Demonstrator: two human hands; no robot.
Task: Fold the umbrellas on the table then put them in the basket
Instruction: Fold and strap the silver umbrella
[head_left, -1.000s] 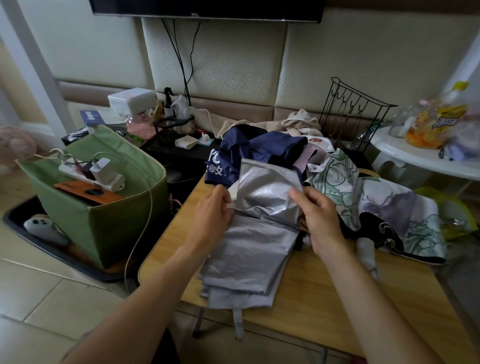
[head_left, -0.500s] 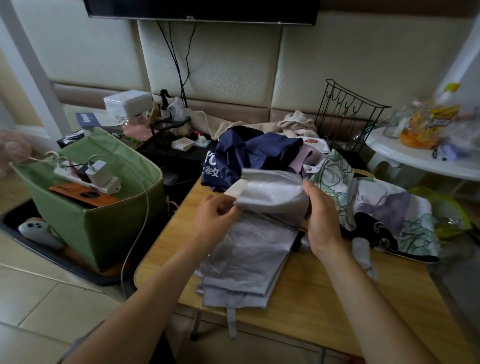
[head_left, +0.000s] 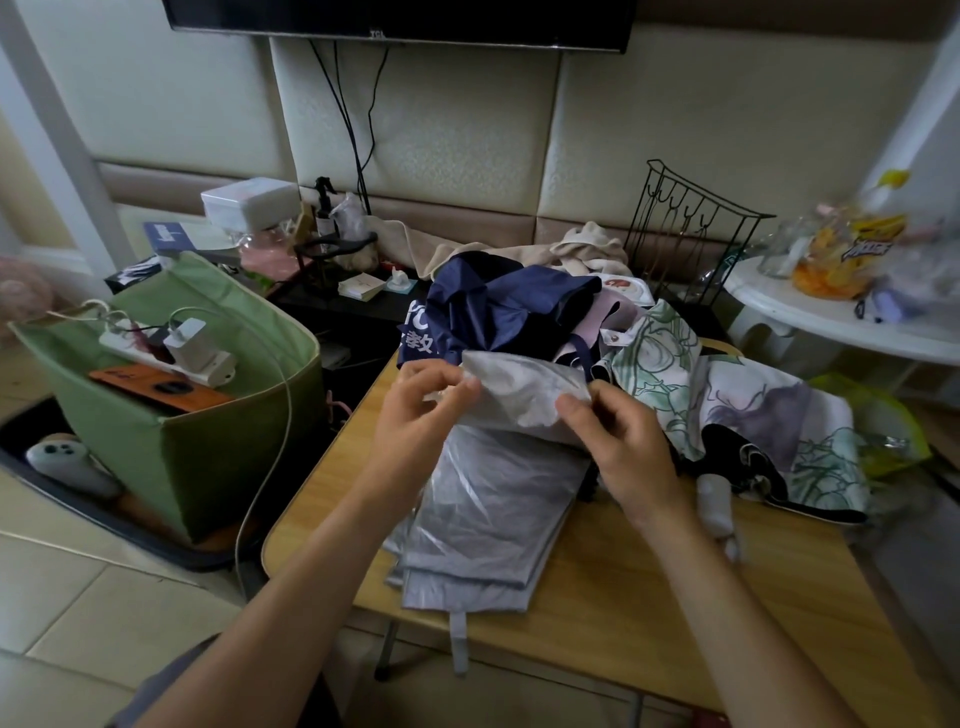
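Basket (head_left: 218, 447) left of table (head_left: 623, 587); umbrellas (head_left: 498, 499) on table.

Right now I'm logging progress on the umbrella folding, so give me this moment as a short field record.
in work: silver umbrella, on the wooden table
left hand: pinches the canopy's raised top flap
right hand: pinches the same flap
waiting: navy umbrella; floral umbrella
basket: green fabric basket, left of the table, no umbrella visible inside

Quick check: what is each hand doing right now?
Left hand: fingers pinch the silver umbrella canopy.
Right hand: fingers pinch the same canopy's raised fold.
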